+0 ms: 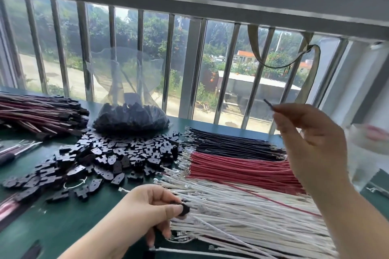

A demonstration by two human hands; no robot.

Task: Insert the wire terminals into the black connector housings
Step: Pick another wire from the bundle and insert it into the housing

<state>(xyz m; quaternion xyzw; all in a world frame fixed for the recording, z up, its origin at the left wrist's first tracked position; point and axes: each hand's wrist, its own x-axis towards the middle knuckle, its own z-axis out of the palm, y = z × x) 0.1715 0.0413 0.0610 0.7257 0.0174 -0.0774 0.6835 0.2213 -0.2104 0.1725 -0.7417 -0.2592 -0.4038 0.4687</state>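
My left hand (145,210) pinches one black connector housing (183,209) over the near end of the white wires (242,214). My right hand (311,143) is raised above the wire rows and pinches the end of a thin dark wire (267,103) that sticks up and to the left. On the green table (63,223) lie three rows of wires, metal terminals pointing left: black wires (231,143) farthest, red wires (242,168) in the middle, white nearest. A loose heap of black housings (109,157) lies left of them.
A clear plastic bag of black housings (130,118) stands behind the heap. Finished harnesses with dark red wires (37,113) are stacked at the far left. Tool handles (12,153) lie at the left edge. A barred window (189,65) runs along the table's far side.
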